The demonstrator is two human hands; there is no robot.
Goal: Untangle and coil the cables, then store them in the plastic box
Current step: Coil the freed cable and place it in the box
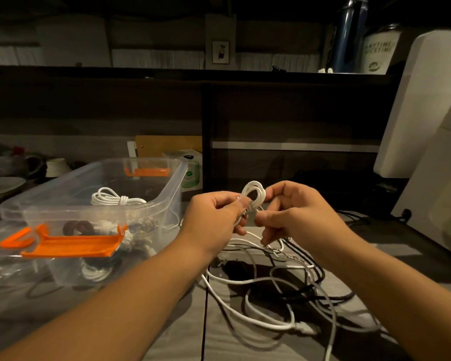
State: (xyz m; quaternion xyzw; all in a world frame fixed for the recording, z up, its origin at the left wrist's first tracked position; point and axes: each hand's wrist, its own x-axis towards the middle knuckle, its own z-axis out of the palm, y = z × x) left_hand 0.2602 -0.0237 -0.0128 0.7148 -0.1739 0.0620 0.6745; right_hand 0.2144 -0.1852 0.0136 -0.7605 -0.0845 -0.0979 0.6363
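Now | left grip (214, 212) pinches white coil (254, 195) | right grip (294, 209) pinches it too | coil between 2 grips, above loose cables (271, 282)

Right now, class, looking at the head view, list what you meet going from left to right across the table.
In order: near orange latch → stored white coil → left hand → held white coil → right hand → large white object.

White monitor (427, 100) at right edge of worktop (172, 334). Plate (0, 185) and bowl (56, 168) at far-left edge, green-white box (193, 173) at the back. Blue bottle (349, 35), printed cup (379, 52) on upper shelf (167, 74).
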